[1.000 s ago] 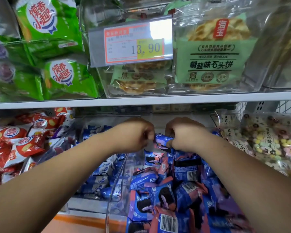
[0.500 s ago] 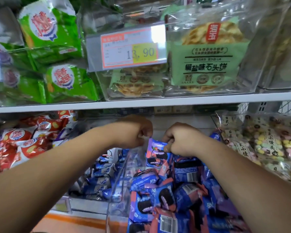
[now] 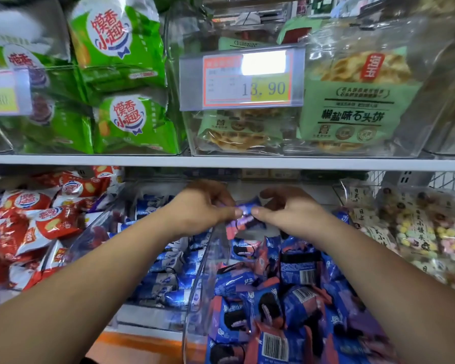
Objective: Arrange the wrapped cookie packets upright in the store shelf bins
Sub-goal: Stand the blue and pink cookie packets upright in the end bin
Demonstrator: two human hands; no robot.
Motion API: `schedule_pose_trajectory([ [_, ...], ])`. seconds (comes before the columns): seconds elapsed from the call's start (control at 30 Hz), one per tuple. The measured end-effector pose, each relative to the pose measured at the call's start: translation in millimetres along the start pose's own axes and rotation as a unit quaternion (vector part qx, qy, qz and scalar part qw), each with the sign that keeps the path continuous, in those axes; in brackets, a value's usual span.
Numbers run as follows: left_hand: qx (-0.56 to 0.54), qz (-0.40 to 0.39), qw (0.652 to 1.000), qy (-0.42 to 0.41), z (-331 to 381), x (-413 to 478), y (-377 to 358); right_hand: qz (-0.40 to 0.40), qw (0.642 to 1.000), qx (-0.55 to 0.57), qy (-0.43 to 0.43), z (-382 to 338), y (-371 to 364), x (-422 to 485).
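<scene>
- both grips pinch one blue-purple cookie packet: left hand on its left end, right hand on its right end, thumb tips nearly meeting
- packet held above the rear of the clear plastic bin, just under the white front edge of the upper shelf; little headroom
- bin heaped with glossy blue wrapped packets, jumbled, barcodes showing
- price tag reads 13.90
- crinkly green bags upper left, red bags lower left
</scene>
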State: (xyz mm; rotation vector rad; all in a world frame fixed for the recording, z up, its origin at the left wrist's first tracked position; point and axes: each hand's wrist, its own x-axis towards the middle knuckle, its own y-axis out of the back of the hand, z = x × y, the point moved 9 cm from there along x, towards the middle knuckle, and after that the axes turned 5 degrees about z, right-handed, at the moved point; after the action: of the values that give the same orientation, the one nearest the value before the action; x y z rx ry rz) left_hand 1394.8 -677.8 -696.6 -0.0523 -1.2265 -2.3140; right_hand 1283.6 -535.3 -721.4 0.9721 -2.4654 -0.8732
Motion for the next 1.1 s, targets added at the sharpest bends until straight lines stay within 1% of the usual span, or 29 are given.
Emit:
schedule_pose_trajectory([
  [0.07, -0.064, 0.031, 0.997, 0.035, -6, -4, 5, -0.010, 0.998, 0.056, -0.038, 3, 2, -4],
  [0.17, -0.089, 0.053, 0.993, 0.048, -8, -9, 4, -0.035, 0.994, 0.097, -0.024, -2, -3, -8],
  [0.23, -0.086, 0.035, 0.995, 0.040, -5, -12, -2, -0.007, 0.989, 0.143, -0.030, -7, -4, -9],
  [0.3, -0.068, -0.004, 0.998, 0.018, -2, -15, -9, 0.026, 0.981, 0.191, -0.034, -11, -4, -5],
  [0.33, -0.046, -0.011, 0.999, -0.001, -1, -15, -10, 0.031, 0.984, 0.177, -0.022, -15, -4, -2],
  [0.37, -0.018, -0.006, 1.000, -0.019, -2, -15, -8, 0.026, 0.992, 0.123, -0.001, -21, -3, 1],
  [0.4, 0.013, 0.010, 0.999, -0.032, -3, -14, -4, 0.003, 0.999, 0.039, 0.025, -28, -4, 4],
  [0.43, 0.046, 0.027, 0.998, -0.039, -5, -13, 0, -0.029, 0.997, -0.054, 0.044, -35, -7, 5],
  [0.47, 0.073, 0.037, 0.996, -0.042, -7, -13, 3, -0.060, 0.988, -0.134, 0.052, -39, -11, 7],
  [0.5, 0.088, 0.040, 0.994, -0.045, -8, -14, 5, -0.086, 0.977, -0.189, 0.051, -40, -16, 9],
  [0.53, 0.090, 0.039, 0.994, -0.049, -8, -16, 6, -0.113, 0.968, -0.221, 0.044, -39, -23, 11],
  [0.6, 0.073, 0.037, 0.995, -0.057, -7, -19, 7, -0.156, 0.957, -0.243, 0.035, -35, -43, 13],
  [0.67, 0.066, 0.035, 0.995, -0.069, -5, -20, 7, -0.176, 0.952, -0.249, 0.038, -30, -62, 16],
  [0.83, 0.068, 0.031, 0.994, -0.085, 0, -21, 5, -0.167, 0.939, -0.298, 0.041, -23, -82, 19],
  [0.97, 0.066, 0.030, 0.993, -0.097, 3, -21, 3, -0.172, 0.916, -0.357, 0.061, -22, -87, 16],
  [1.03, 0.081, 0.007, 0.991, -0.109, 7, -21, 0, -0.181, 0.910, -0.366, 0.068, -20, -86, 14],
  [1.1, 0.099, -0.043, 0.986, -0.128, 13, -23, -8, -0.162, 0.923, -0.341, 0.074, -22, -74, 17],
])
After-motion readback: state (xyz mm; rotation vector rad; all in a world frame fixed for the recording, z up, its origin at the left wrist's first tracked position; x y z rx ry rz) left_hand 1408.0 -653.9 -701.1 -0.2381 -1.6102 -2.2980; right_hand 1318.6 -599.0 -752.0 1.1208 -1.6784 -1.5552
